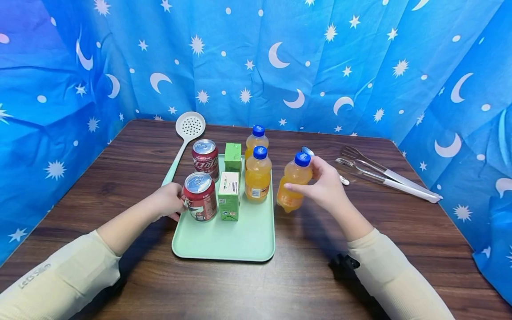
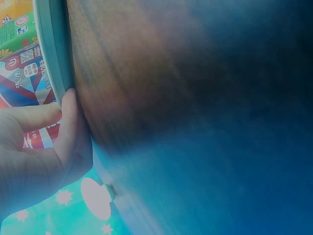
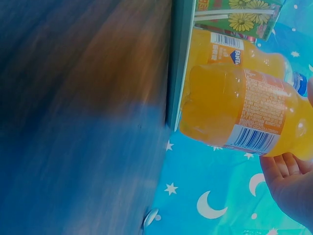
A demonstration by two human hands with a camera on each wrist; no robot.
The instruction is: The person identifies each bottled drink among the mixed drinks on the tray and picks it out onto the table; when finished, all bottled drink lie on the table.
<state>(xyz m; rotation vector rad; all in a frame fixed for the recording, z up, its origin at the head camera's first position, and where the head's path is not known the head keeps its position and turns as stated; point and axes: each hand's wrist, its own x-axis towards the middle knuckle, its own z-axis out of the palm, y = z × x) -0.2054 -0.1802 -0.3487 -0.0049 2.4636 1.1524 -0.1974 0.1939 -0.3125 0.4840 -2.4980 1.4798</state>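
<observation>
My right hand (image 1: 330,184) grips an orange soda bottle (image 3: 215,105) with a blue cap, thumb on the near side. It is raised above the table just right of the light green tray (image 1: 224,242), tilted slightly. At the tray's left rim, my left hand (image 1: 170,202) pinches the edge between thumb and finger, as the left wrist view shows. On the tray stand two red cola cans, a near one (image 1: 202,200) and a far one (image 1: 206,160), two green drink cartons (image 1: 229,204), and two more orange soda bottles (image 1: 258,180).
A white slotted skimmer (image 1: 190,126) with a pale green handle lies behind and left of the tray. Metal tongs (image 1: 400,180) lie at the right, and a spoon (image 1: 307,151) is partly hidden behind my right hand. A blue star-patterned curtain (image 1: 240,58) surrounds the wooden table (image 1: 320,275).
</observation>
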